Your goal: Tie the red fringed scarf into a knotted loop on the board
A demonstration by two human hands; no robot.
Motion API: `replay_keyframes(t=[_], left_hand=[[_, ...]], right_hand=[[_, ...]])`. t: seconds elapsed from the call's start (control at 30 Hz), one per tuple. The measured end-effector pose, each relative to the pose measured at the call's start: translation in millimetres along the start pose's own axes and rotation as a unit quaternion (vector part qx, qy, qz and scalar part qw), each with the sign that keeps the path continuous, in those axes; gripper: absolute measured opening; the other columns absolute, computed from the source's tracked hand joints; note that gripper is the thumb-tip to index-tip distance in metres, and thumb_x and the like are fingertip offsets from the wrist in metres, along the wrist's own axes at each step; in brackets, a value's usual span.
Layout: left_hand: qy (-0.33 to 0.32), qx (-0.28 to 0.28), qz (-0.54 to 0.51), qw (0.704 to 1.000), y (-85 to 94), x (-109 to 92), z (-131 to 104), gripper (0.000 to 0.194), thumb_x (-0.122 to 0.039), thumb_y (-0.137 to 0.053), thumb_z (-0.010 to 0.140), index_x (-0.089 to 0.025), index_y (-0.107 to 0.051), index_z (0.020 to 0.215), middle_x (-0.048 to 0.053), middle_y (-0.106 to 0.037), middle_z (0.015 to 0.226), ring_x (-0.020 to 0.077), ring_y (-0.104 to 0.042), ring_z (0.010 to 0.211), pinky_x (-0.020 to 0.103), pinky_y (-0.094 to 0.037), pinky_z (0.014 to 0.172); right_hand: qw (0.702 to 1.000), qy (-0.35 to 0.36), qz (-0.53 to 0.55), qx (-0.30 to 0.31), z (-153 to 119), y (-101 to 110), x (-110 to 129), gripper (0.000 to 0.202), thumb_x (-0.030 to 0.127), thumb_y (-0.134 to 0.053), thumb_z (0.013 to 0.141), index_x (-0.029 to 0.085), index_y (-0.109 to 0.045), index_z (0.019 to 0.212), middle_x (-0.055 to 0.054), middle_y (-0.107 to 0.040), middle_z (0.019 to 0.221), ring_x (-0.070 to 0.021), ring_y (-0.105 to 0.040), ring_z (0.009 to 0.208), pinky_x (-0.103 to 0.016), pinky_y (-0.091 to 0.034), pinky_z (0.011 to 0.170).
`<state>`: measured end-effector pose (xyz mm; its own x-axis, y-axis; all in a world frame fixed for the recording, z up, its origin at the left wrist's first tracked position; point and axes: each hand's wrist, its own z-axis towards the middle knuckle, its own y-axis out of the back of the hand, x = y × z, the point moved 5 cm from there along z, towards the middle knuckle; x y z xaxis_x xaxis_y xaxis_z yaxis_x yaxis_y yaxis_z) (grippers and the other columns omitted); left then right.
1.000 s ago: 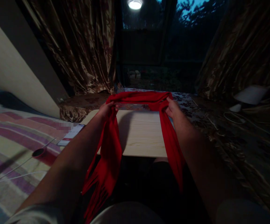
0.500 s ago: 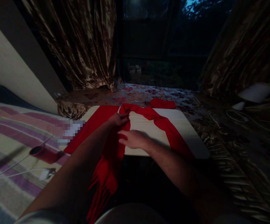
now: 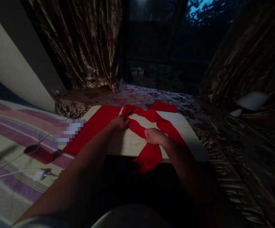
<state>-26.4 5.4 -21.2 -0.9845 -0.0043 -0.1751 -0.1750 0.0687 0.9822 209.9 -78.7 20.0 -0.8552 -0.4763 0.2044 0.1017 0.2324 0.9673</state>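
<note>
A red scarf (image 3: 142, 112) lies in a loop on the pale wooden table (image 3: 127, 142). My right hand (image 3: 155, 136) is closed round one length of it near the middle, and the end below hangs over the table's front edge. At the loop's left side, my left hand (image 3: 120, 122) rests on the table against the scarf, its fingers partly spread. The scarf's other length runs down to the right, behind my right forearm. A flat red cloth (image 3: 92, 129) covers the table's left part.
Another folded red cloth (image 3: 164, 106) lies past the table's far edge. On the striped bed (image 3: 4, 126) at left are a red cup-like object (image 3: 39, 154) and a white plug (image 3: 39, 174) with cable. A white lamp (image 3: 253, 100) stands at right.
My right hand has closed on the scarf's hanging length and carried it to the right, bending it into a loop. My left hand has stayed nearly in place.
</note>
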Motion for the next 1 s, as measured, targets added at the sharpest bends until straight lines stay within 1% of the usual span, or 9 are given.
replay_keyframes(t=[0.1,0.17,0.23,0.4,0.47,0.57,0.73,0.87,1.0], left_hand=[[0.003,-0.018,0.006,1.000,-0.7,-2,-6,0.078,-0.071,-0.026,0.093,-0.021,-0.049,0.149,0.020,-0.048,0.148,0.0392,-0.054,0.129,0.048,-0.047,0.102],[0.003,-0.028,0.012,1.000,-0.9,-4,-11,0.077,-0.070,-0.024,0.094,-0.022,-0.050,0.148,0.020,-0.050,0.146,0.0410,-0.053,0.130,0.051,-0.047,0.101],[0.005,-0.033,0.013,0.999,-1.6,-7,-14,0.078,-0.071,-0.024,0.093,-0.022,-0.050,0.148,0.019,-0.050,0.147,0.0421,-0.051,0.130,0.053,-0.046,0.101],[0.021,-0.052,0.021,0.998,-4.2,-10,-16,0.085,-0.078,-0.028,0.088,-0.021,-0.052,0.147,0.020,-0.049,0.148,0.0454,-0.048,0.131,0.057,-0.043,0.102],[0.019,-0.059,0.022,0.998,-4.9,-10,-16,0.087,-0.078,-0.028,0.087,-0.020,-0.052,0.147,0.021,-0.049,0.147,0.0461,-0.048,0.130,0.058,-0.042,0.102],[0.021,-0.054,0.019,0.998,-4.9,-10,-16,0.088,-0.079,-0.029,0.087,-0.020,-0.051,0.148,0.021,-0.049,0.149,0.0467,-0.049,0.130,0.059,-0.042,0.102],[0.047,-0.024,-0.010,0.999,-2.1,-8,-14,0.089,-0.080,-0.032,0.085,-0.024,-0.045,0.153,0.018,-0.045,0.155,0.0463,-0.045,0.136,0.058,-0.041,0.106],[0.063,-0.009,-0.066,0.996,4.0,-12,-16,0.096,-0.079,-0.043,0.083,-0.024,-0.028,0.161,0.019,-0.038,0.160,0.0441,-0.041,0.142,0.054,-0.040,0.110],[0.077,-0.131,-0.109,0.982,23.7,-39,-47,0.096,-0.064,-0.059,0.083,-0.018,-0.028,0.161,0.025,-0.027,0.164,0.0500,-0.036,0.143,0.062,-0.037,0.110]], right_hand=[[0.985,0.045,0.164,-0.008,-15,9,-38,0.033,0.023,-0.072,0.077,0.020,-0.071,0.110,-0.005,-0.074,0.102,-0.0170,-0.068,0.086,-0.024,-0.049,0.074],[0.972,-0.016,0.212,-0.098,-35,18,-66,0.037,0.028,-0.068,0.082,0.020,-0.066,0.118,-0.006,-0.072,0.108,-0.0158,-0.068,0.087,-0.025,-0.049,0.076],[0.964,-0.126,0.152,-0.176,-65,24,-94,0.032,0.035,-0.066,0.085,0.021,-0.065,0.114,-0.008,-0.072,0.107,-0.0172,-0.067,0.087,-0.027,-0.048,0.076],[0.946,-0.315,-0.032,-0.074,-146,8,-138,0.052,0.069,-0.060,0.083,0.019,-0.065,0.094,-0.013,-0.071,0.091,-0.0268,-0.068,0.082,-0.033,-0.044,0.067],[0.939,-0.340,-0.034,-0.041,-168,-5,-143,0.058,0.073,-0.059,0.081,0.018,-0.064,0.096,-0.014,-0.071,0.093,-0.0291,-0.070,0.085,-0.034,-0.045,0.068],[0.938,-0.341,-0.023,-0.064,-183,-23,-138,0.064,0.073,-0.066,0.076,0.017,-0.062,0.107,-0.017,-0.069,0.106,-0.0317,-0.070,0.096,-0.035,-0.048,0.072],[0.938,-0.302,0.004,-0.172,-182,-45,-117,0.060,0.041,-0.069,0.082,0.015,-0.051,0.133,-0.021,-0.054,0.135,-0.0323,-0.066,0.110,-0.037,-0.053,0.082],[0.932,-0.264,0.077,-0.237,-180,-54,-118,0.054,0.021,-0.059,0.081,0.015,-0.050,0.134,-0.021,-0.054,0.137,-0.0314,-0.061,0.120,-0.041,-0.052,0.096],[0.915,-0.245,0.208,-0.244,-180,-41,-127,0.066,0.020,-0.056,0.075,0.019,-0.047,0.140,-0.013,-0.066,0.124,-0.0274,-0.067,0.110,-0.041,-0.053,0.097]])
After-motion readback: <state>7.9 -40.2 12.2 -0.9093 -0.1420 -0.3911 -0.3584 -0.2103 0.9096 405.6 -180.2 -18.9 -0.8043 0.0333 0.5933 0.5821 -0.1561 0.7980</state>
